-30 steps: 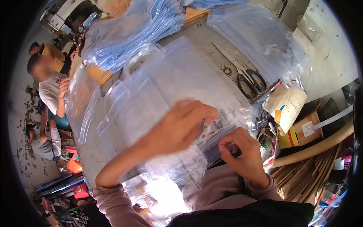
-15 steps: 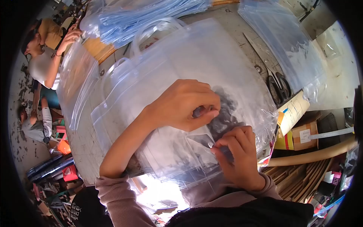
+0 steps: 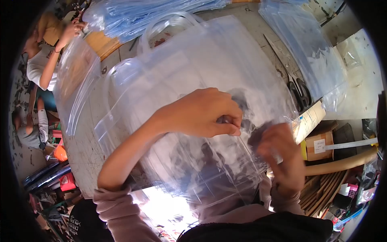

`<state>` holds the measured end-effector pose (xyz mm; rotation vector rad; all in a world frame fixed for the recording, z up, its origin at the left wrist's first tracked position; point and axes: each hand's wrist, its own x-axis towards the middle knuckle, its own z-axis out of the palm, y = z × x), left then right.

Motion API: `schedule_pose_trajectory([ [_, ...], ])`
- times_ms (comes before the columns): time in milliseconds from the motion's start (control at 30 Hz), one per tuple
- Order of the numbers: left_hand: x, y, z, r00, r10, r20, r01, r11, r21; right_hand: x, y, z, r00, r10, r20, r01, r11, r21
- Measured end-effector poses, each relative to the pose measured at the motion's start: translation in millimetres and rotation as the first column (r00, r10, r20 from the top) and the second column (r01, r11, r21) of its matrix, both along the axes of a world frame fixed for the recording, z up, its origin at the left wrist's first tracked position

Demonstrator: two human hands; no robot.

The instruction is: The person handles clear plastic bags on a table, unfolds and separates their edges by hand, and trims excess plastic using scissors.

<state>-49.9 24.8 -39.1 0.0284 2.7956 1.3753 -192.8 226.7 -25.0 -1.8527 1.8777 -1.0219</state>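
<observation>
A large clear plastic bag [image 3: 181,72] with loop handles lies flat on the worktable, its lower part creased and shiny. Across its middle reaches my left hand [image 3: 209,113], fingers curled, thumb and fingertips pinched together on the plastic. My right hand [image 3: 284,155] is at the bag's lower right edge, smeared by motion, so its fingers do not show clearly. Black-handled scissors [image 3: 297,88] lie to the right of the bag with their blades pointing away.
A stack of bluish plastic sheets [image 3: 161,18] lies at the back; more clear plastic bags [image 3: 302,52] are at the right. Clear plastic [image 3: 76,84] hangs over the table's left edge. A cardboard box [image 3: 319,145] stands below right. Two people [image 3: 42,66] are at the left.
My right hand has moved right, away from my left hand. My left hand has shifted slightly right. The lower part of the bag lies more spread and wrinkled.
</observation>
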Motion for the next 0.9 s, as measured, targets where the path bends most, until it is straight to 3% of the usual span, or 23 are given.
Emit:
schedule_pose_trajectory([
  [33,0,0,-3,1.000,-0.011,-0.003,0.011,1.000,0.001,-11,-1,2,1.000,-0.028,0.006,0.028,0.999,-0.044],
  [67,2,2,-6,0.997,0.014,-0.069,-0.015,1.000,-0.009,-19,-2,2,0.969,-0.234,0.077,0.237,0.971,-0.031],
  [100,4,4,-10,0.990,0.045,-0.131,-0.047,0.999,-0.010,-33,-8,-3,0.911,-0.413,0.022,0.413,0.905,-0.099],
  [133,3,4,-11,0.989,0.047,-0.137,-0.049,0.999,-0.006,-49,-14,-5,0.796,-0.518,-0.312,0.475,0.855,-0.208],
  [167,3,3,-11,0.990,0.043,-0.132,-0.041,0.999,0.020,-64,-18,-11,0.704,-0.548,-0.451,0.451,0.836,-0.313],
  [200,3,2,-11,0.992,0.043,-0.122,-0.037,0.998,0.049,-74,-17,-17,0.709,-0.542,-0.452,0.442,0.840,-0.314],
  [267,4,2,-12,0.987,0.049,-0.151,-0.045,0.999,0.029,-86,-18,-25,0.730,-0.475,-0.492,0.473,0.870,-0.138],
  [433,4,1,-11,0.984,0.040,-0.175,-0.031,0.998,0.057,-82,-16,-17,0.754,-0.464,-0.466,0.497,0.866,-0.058],
  [500,5,0,-6,0.989,0.060,-0.136,-0.033,0.980,0.194,-86,-18,-19,0.803,-0.499,-0.328,0.538,0.843,0.035],
  [667,5,-1,-8,0.989,0.031,-0.145,-0.010,0.990,0.142,-110,-10,-3,0.888,-0.437,-0.144,0.456,0.879,0.139],
  [700,4,0,-9,0.982,0.025,-0.187,0.003,0.990,0.144,-122,-4,-2,0.926,-0.353,0.132,0.316,0.918,0.238],
  [733,4,3,-8,0.982,0.019,-0.190,0.007,0.991,0.137,-130,0,0,0.877,-0.260,0.403,0.147,0.946,0.290],
  [767,5,6,-7,0.982,0.009,-0.188,0.006,0.997,0.083,-133,5,7,0.824,-0.203,0.529,0.050,0.956,0.289],
  [800,6,9,-4,0.983,0.000,-0.186,0.005,1.000,0.026,-133,12,6,0.825,-0.198,0.529,0.051,0.959,0.280],
  [900,6,12,2,0.986,-0.071,-0.150,0.057,0.994,-0.095,-120,39,-10,0.671,-0.213,0.710,0.126,0.977,0.174],
])
